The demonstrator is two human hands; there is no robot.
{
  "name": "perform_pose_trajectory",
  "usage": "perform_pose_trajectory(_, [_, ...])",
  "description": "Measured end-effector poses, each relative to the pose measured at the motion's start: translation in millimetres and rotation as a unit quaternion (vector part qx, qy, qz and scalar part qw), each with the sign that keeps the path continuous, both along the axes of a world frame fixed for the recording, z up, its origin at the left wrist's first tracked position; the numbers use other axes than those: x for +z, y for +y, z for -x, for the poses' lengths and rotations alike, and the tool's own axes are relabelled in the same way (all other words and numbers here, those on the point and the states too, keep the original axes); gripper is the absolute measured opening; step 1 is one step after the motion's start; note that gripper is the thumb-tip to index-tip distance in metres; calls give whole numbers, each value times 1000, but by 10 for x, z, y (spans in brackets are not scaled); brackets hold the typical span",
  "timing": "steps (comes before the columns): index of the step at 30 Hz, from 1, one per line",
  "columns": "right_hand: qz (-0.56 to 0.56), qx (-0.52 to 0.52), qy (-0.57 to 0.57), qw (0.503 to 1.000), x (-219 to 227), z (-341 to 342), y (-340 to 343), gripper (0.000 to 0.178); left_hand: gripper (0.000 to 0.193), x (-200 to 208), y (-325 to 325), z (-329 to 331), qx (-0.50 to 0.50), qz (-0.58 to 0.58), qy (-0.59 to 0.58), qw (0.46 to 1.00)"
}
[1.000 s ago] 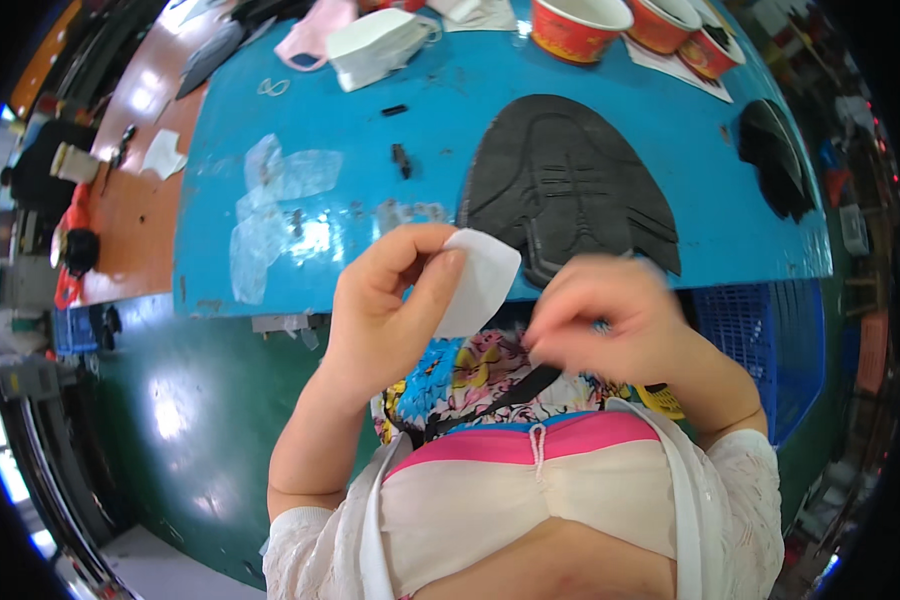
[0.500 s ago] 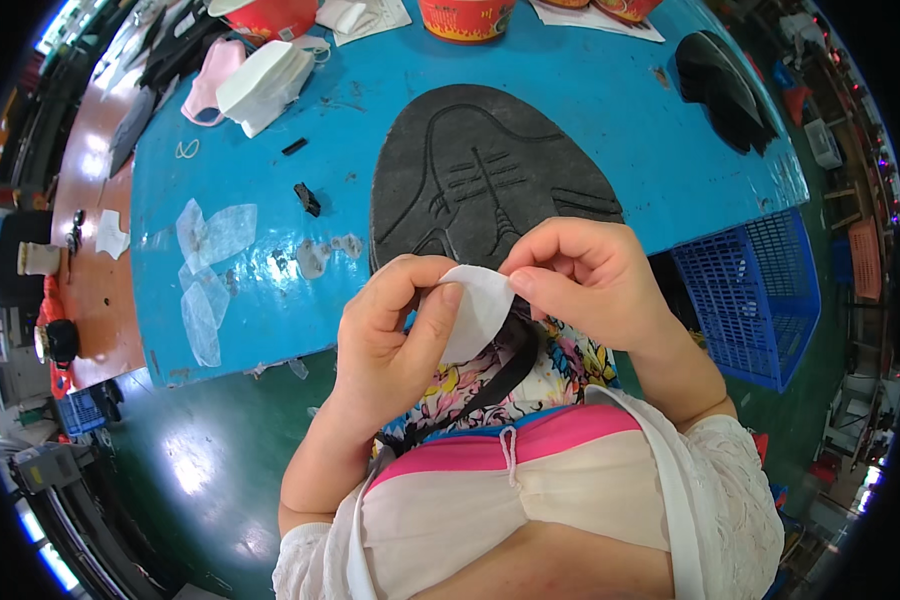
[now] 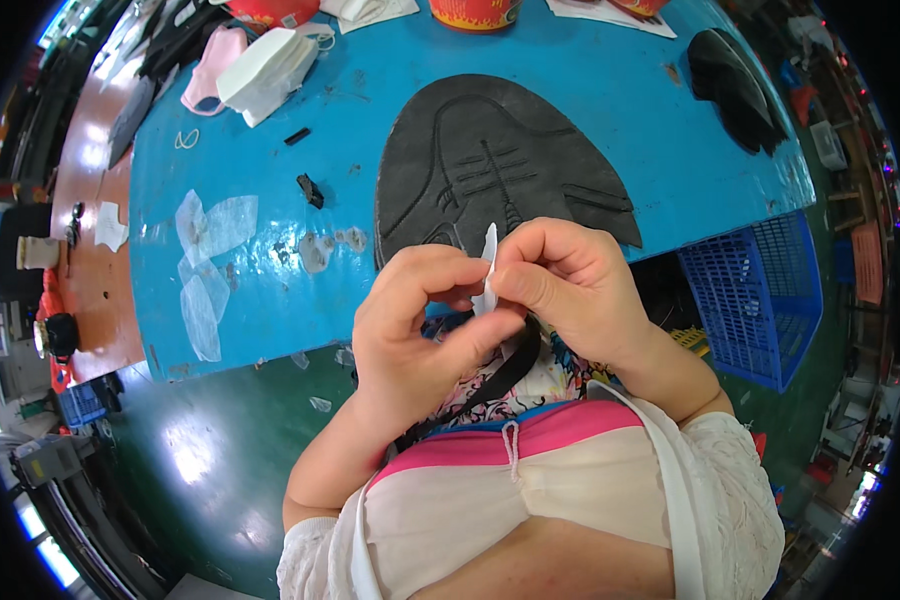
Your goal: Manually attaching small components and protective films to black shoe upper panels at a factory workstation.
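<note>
Between my two hands is a small, thin white piece [image 3: 490, 260], turned nearly edge-on; whether it is paper or cloth I cannot tell. The thumb and index finger of my right hand [image 3: 570, 275] pinch its right side. My left hand [image 3: 415, 310] has its fingertips and thumb against the other side. Just beyond the hands, a black shoe-upper-shaped panel [image 3: 490, 160] with raised seam lines lies flat on the blue table [image 3: 320, 290]. The hands cover part of its near edge.
Crumpled clear film [image 3: 202, 305] and a small black scrap [image 3: 310, 191] lie on the table's left. Behind are face masks [image 3: 268, 75] and a red tub [image 3: 475, 12]. A stack of black pieces [image 3: 730, 90] sits far right. A blue crate [image 3: 750, 300] stands right of the table.
The white piece has turned from showing its broad face to nearly edge-on. My left hand has shifted slightly right, its thumb moving toward my right hand.
</note>
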State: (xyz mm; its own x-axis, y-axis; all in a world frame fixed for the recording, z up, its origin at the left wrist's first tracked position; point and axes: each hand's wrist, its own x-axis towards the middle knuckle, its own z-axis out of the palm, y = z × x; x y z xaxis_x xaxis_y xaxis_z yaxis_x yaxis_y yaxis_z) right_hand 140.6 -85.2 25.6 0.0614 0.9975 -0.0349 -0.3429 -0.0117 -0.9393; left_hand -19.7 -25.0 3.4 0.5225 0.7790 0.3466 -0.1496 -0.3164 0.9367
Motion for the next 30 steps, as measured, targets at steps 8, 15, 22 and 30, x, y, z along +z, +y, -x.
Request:
perform_pose_trajectory(8, [62, 18, 42, 997, -73, 35, -2, 14, 10, 55, 3, 79, -29, 219, -50, 974])
perform_pose_trajectory(15, [-14, -80, -32, 996, -139, 29, -41, 11, 11, -27, 1, 118, 53, 316, -123, 939])
perform_pose_trajectory(22, [-370, -101, -621, 684, 211, -138, 116, 25, 7, 12, -24, 95, -6, 265, -92, 960])
perform_pose_trajectory(30, [-365, -22, -466, 806, 435, -463, -324, 9, 6, 0, 86, 519, 175, 179, 15, 968])
